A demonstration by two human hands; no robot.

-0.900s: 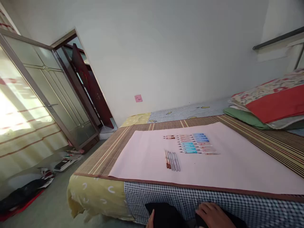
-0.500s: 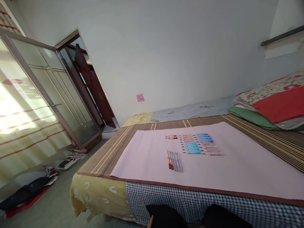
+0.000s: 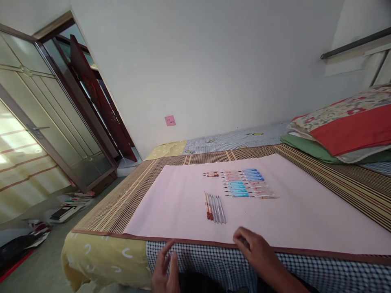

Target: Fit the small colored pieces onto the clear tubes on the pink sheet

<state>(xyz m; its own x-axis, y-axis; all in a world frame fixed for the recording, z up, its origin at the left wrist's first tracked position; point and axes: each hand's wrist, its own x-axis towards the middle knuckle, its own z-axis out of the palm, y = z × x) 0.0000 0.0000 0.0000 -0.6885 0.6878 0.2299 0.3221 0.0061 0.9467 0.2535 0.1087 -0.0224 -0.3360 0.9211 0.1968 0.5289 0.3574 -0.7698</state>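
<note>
head view | worn on head | faces forward-down over bed (image 3: 214,260) edge | near

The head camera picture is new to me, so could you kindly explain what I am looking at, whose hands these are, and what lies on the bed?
The camera sits on a person's head, looking forward and down. At the bottom are that person's own bare hands: the left hand over the checked sheet, the right hand at the near edge of the pink sheet. Both are open and hold nothing. The pink sheet lies on a striped mat. On it are a near bundle of pens and rows of pens behind. Folded bedding lies to the right.
</note>
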